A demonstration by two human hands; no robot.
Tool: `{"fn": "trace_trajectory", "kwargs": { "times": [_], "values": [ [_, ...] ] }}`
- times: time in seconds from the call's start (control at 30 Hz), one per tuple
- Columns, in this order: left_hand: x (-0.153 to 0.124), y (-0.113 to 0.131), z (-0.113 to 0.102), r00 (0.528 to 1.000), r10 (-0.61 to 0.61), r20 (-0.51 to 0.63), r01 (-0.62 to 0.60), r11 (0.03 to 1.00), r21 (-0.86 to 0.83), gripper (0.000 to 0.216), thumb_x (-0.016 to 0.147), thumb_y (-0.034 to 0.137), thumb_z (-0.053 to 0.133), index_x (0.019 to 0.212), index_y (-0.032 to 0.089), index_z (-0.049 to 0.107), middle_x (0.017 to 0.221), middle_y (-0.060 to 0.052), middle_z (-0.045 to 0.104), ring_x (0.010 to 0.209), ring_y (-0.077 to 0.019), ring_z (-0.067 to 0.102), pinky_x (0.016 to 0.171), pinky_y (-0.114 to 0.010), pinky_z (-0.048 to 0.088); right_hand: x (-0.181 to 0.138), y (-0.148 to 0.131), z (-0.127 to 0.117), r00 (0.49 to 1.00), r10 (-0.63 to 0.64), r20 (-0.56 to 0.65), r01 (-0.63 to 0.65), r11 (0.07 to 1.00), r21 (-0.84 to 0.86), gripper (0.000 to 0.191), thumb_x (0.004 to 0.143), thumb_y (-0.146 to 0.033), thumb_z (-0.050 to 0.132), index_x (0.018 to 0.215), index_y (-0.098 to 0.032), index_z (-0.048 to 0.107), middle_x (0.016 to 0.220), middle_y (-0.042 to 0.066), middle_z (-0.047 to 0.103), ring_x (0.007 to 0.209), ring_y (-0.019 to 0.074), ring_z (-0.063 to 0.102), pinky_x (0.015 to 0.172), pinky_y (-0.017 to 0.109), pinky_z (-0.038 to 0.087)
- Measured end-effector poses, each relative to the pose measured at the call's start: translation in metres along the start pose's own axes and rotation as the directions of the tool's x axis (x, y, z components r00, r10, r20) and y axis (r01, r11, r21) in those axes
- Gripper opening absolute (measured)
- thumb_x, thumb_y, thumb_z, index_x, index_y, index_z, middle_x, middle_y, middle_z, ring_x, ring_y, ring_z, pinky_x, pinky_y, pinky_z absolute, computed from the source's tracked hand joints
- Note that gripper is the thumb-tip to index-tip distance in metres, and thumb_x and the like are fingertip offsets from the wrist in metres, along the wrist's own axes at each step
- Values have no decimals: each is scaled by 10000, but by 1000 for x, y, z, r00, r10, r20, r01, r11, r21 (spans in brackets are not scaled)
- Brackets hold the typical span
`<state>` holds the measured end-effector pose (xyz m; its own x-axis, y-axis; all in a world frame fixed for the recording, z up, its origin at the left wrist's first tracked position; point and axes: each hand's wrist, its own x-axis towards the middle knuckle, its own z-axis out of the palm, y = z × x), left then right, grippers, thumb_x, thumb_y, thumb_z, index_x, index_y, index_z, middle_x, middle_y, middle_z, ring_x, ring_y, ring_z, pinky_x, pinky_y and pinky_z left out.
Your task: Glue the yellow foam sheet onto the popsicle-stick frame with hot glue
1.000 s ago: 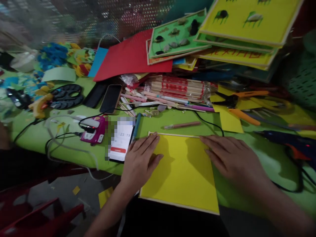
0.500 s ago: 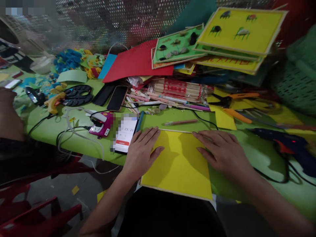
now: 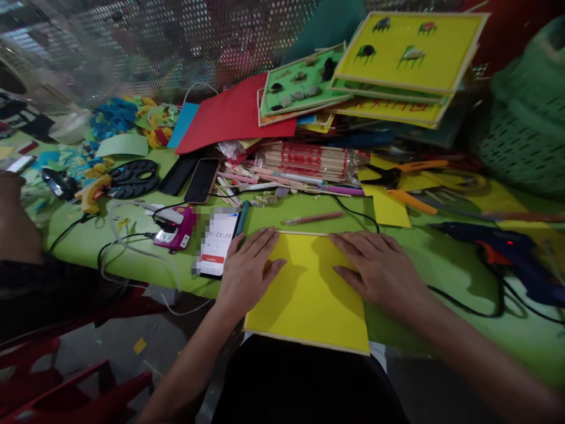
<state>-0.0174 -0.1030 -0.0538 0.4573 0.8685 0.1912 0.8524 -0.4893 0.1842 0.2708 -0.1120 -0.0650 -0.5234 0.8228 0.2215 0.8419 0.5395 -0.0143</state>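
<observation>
In front of me a yellow board (image 3: 304,294) with thin wooden strips along its far and near edges lies partly on the green table, its near edge reaching my lap. My left hand (image 3: 249,268) rests flat on its far left corner, fingers stretched out over the strip. On the far right corner lies my right hand (image 3: 375,265), fingers extended and pressing down on the end of the wooden strip (image 3: 304,234). Neither hand is wrapped round anything. Left of my left hand is a phone (image 3: 218,244) showing a timer; beyond the board lies a pen-like craft knife (image 3: 314,218).
A glue gun (image 3: 498,247) with a black cable lies at right, below orange-handled pliers (image 3: 410,176). Packed wooden sticks (image 3: 309,162), a dark phone (image 3: 202,181) and a pink power strip (image 3: 176,232) sit farther back. Framed boards (image 3: 410,50) are stacked behind. Another person's arm (image 3: 17,218) is at left.
The view has shifted slightly, so everything on the table appears a little farther left. Both hands stay flat on the board's far corners.
</observation>
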Motion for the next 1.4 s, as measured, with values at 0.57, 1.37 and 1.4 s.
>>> {"fn": "trace_trajectory", "kwargs": {
  "times": [0.57,1.37,1.4],
  "values": [
    [8,2,-2,998,55,32,-56,998,27,466,1063,399,430,1493,238,511,1529,-70,559,1402,-277,540,1179,-522,323,-10,21,-10,979,126,-159,-115,990,75,339,1031,-256,468,1243,-158,714,1134,106,743,1041,274,615,856,422,415],
    [0,-4,-15,998,-56,-41,55,998,-23,465,1084,376,354,1501,232,498,1558,-74,531,1474,-210,456,1212,-458,339,-8,11,1,989,93,-113,-88,995,44,444,1030,-355,420,1357,-164,652,1246,163,706,1129,339,613,891,487,463],
    [-2,-6,-15,994,-82,-65,81,997,-12,453,1083,367,359,1485,231,518,1540,-73,552,1467,-211,465,1209,-458,341,-8,11,1,988,90,-129,-85,996,40,445,1033,-359,418,1359,-166,652,1246,159,706,1133,335,611,899,481,460]
  ]
}}
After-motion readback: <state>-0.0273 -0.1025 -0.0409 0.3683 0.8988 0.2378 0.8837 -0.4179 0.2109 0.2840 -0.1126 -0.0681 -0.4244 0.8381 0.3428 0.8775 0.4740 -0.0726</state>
